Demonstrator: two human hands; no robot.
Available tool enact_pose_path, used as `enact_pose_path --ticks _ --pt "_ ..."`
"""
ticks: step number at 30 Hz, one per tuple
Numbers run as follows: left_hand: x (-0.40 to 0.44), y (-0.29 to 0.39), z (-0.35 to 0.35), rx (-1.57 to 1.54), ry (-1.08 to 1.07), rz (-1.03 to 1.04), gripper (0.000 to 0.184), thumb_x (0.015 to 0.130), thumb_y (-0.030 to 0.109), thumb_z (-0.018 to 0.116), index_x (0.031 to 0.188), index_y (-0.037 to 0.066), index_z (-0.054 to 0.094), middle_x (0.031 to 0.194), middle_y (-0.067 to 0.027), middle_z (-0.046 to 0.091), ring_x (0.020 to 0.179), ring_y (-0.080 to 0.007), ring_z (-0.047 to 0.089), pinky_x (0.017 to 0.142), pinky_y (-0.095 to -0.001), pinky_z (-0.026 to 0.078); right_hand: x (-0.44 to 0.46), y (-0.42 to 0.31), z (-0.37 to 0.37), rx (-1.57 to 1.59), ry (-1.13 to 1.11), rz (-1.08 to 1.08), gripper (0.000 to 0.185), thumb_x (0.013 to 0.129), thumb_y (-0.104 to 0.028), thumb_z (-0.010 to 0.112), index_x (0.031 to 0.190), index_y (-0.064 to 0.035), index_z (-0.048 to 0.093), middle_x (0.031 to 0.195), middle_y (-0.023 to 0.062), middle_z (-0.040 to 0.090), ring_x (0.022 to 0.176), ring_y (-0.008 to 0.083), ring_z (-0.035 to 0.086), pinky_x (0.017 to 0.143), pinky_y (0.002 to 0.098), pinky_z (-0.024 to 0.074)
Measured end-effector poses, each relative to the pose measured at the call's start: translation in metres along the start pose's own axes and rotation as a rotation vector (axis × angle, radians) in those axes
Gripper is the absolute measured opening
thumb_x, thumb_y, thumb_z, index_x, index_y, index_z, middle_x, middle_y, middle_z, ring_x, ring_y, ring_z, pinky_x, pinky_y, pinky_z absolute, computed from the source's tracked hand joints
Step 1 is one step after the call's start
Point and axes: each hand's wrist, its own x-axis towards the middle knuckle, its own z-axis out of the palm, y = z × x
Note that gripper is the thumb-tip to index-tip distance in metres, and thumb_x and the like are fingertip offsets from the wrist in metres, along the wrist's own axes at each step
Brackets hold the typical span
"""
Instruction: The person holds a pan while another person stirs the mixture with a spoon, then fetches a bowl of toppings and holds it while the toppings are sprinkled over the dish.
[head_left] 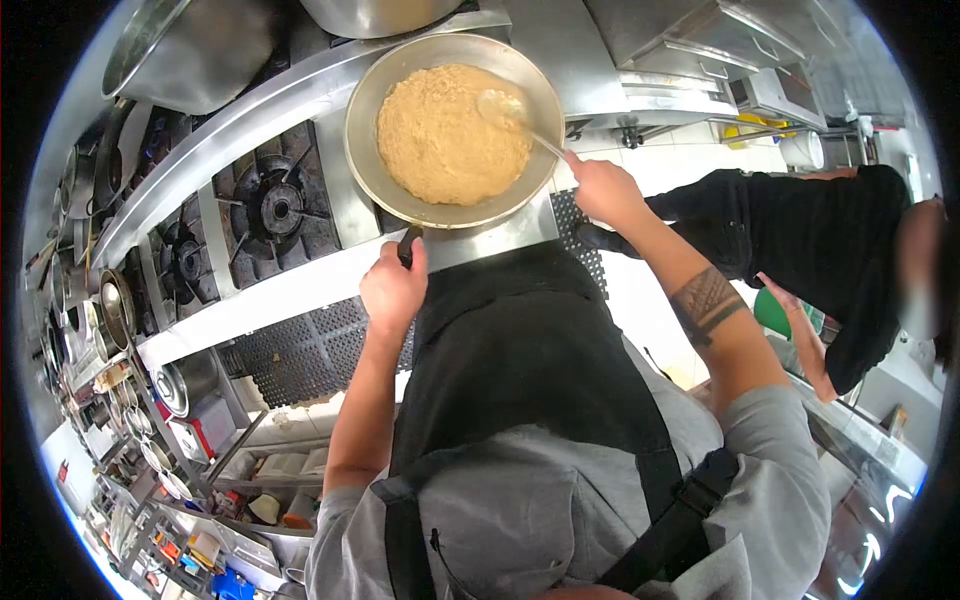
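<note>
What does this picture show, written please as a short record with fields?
Left hand: grips the black handle of the pan
Right hand: holds the spoon
Spoon: its head lies in the food
Food: thick, light brown, inside the pan
Burner: left of the pan, bare
Other person: at right, in black clothes

The bowl of the spoon (521, 125) sits partly sunk in the mixture (450, 135), its underside hidden; the right hand (608, 190) covers the end of its shaft. The left hand (393, 287) hides most of the handle (408, 245) of the pan (360, 150), which conceals what lies beneath. The top edge cuts off the deep pot (195, 60). Another person's head (922, 265) is blurred. Many lower-left items (205, 548) are too small to tell.
</note>
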Motion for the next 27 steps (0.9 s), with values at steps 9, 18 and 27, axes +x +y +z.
enact_pose_path --ticks 9,18,27 --pt "-0.013 0.024 0.010 -0.045 -0.080 -0.056 0.047 0.096 0.044 0.063 0.102 -0.003 0.069 0.075 -0.0286 0.070 0.074 -0.0449 0.072 0.070 -0.0518 0.057 -0.023 -0.057 -0.016 1.103 -0.289 0.330 0.046 0.103 -0.019 0.053 0.149 -0.0133 0.054 0.062 -0.0035 0.046 0.042 0.0082 0.040 0.040 0.0282 0.0376" --pt "-0.006 0.010 -0.007 -0.238 -0.042 -0.005 0.038 0.093 0.038 0.065 0.107 0.003 0.072 0.081 -0.0259 0.072 0.079 -0.0455 0.071 0.075 -0.0533 0.057 -0.089 -0.034 -0.036 0.433 -0.043 -0.035 0.049 0.098 -0.013 0.054 0.146 -0.0096 0.053 0.084 0.0246 0.064 0.075 0.0348 0.064 0.076 0.0426 0.0512" --pt "-0.005 0.014 0.003 -0.378 -0.151 -0.001 0.044 0.084 0.023 0.069 0.123 0.002 0.069 0.096 -0.0286 0.072 0.094 -0.0454 0.070 0.086 -0.0488 0.056 0.008 -0.066 0.042 0.666 0.151 0.073 0.051 0.093 -0.012 0.051 0.143 -0.0067 0.056 0.105 0.0298 0.068 0.098 0.0432 0.068 0.087 0.0478 0.0535"
